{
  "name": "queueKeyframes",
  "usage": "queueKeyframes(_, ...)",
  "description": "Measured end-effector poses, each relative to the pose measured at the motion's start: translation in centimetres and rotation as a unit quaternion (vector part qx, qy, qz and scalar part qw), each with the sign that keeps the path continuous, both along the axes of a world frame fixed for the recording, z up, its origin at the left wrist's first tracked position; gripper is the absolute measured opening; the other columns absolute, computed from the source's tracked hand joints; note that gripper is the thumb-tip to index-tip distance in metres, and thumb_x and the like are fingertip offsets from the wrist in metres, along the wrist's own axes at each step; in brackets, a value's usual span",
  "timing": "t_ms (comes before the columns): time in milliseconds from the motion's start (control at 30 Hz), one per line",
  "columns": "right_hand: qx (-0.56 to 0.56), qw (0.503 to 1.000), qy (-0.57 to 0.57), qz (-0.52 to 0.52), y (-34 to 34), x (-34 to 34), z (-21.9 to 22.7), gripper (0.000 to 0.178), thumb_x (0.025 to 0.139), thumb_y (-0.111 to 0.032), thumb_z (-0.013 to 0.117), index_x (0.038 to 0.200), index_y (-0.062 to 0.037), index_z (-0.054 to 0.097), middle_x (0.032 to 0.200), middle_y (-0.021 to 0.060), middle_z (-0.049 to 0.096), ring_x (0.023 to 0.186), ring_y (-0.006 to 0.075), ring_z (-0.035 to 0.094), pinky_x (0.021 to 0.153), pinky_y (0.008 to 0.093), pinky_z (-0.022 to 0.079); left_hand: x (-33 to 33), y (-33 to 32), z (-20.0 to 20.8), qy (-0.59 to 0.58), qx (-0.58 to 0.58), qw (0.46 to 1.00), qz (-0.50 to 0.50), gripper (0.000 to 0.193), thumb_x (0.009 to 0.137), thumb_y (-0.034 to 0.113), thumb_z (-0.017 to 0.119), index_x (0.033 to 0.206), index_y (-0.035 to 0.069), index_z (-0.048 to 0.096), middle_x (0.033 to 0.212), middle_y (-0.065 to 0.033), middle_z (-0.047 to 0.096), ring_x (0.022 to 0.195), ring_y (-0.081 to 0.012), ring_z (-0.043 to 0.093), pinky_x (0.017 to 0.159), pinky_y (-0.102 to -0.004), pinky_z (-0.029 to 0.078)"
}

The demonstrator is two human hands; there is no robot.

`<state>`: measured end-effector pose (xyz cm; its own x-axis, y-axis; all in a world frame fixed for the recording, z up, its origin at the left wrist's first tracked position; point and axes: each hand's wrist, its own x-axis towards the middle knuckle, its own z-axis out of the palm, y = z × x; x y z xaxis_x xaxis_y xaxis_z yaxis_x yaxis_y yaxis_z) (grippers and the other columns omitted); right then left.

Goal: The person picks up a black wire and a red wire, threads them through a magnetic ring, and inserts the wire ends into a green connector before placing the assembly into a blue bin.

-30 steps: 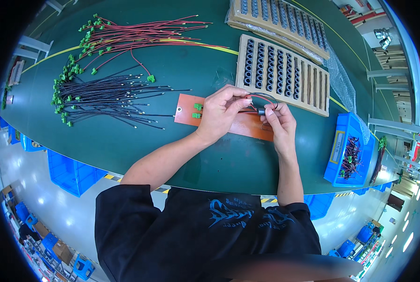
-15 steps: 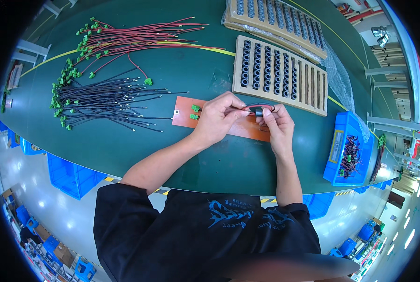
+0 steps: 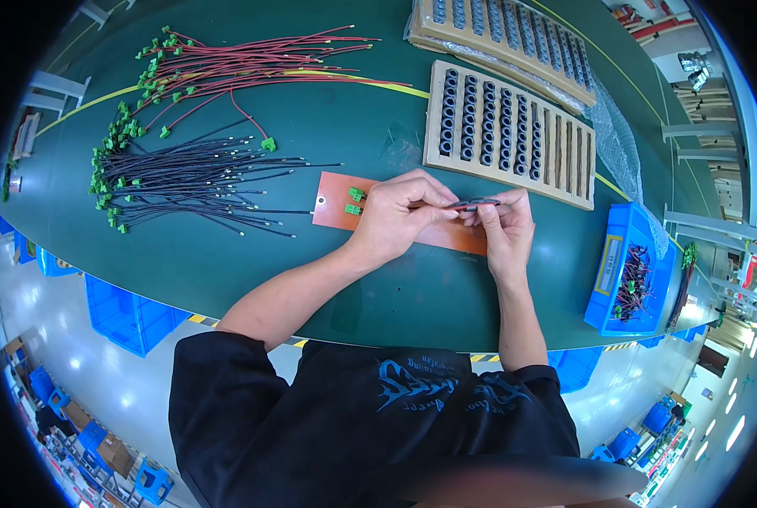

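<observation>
My left hand (image 3: 395, 212) is closed in a pinch on a pair of red and black wires (image 3: 466, 206). The right hand (image 3: 509, 233) grips the same wires a short way to the right, thumb against fingers. Most of a small black ring core at the wires is hidden by my fingers. Both hands are above an orange board (image 3: 334, 217). Two green connectors (image 3: 355, 195) sit on the board, left of my left hand; their wires run toward that hand.
Black wires (image 3: 184, 182) and red wires (image 3: 251, 68) with green connectors lie at left. Beyond my hands stands a cardboard tray (image 3: 571, 161) partly filled with black cores (image 3: 488, 118). A second tray (image 3: 514, 51) lies behind it. A blue bin (image 3: 602, 292) of wires stands at right.
The wire loop between my hands has flattened, and the black core that showed plainly is now mostly covered. My right fingers have shifted along the wires.
</observation>
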<state>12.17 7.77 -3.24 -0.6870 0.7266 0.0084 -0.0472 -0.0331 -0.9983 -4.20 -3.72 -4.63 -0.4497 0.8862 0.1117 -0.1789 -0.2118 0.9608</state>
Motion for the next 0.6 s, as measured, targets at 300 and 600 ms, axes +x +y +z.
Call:
queueKeyframes(300, 0.02, 1.0, 0.012, 0.02, 0.4, 0.5, -0.7, 0.022, 0.099, -0.004, 0.064, 0.107, -0.0038, 0.044, 0.097, 0.0133, 0.068, 0.083, 0.0143, 0.067, 0.075, 0.0269, 0.056, -0.1, 0.7, 0.5, 0.099, 0.033, 0.994, -0.036, 0.009, 0.083, -0.008, 0.075, 0.09, -0.004, 0.069, 0.11, -0.011, 0.067, 0.092, -0.0151, 0.068, 0.077, -0.0272, 0.058)
queueKeyframes(600, 0.04, 0.995, -0.051, 0.076, 1.1, 1.3, 0.4, 0.026, 0.098, 0.0, 0.064, 0.119, -0.0002, 0.048, 0.107, 0.0142, 0.069, 0.098, 0.0164, 0.068, 0.088, 0.0295, 0.055, -0.7, 1.1, 0.9, -0.006, -0.053, 0.994, -0.096, 0.011, 0.081, -0.007, 0.078, 0.086, -0.003, 0.069, 0.101, -0.0113, 0.07, 0.09, -0.0145, 0.068, 0.079, -0.0272, 0.057)
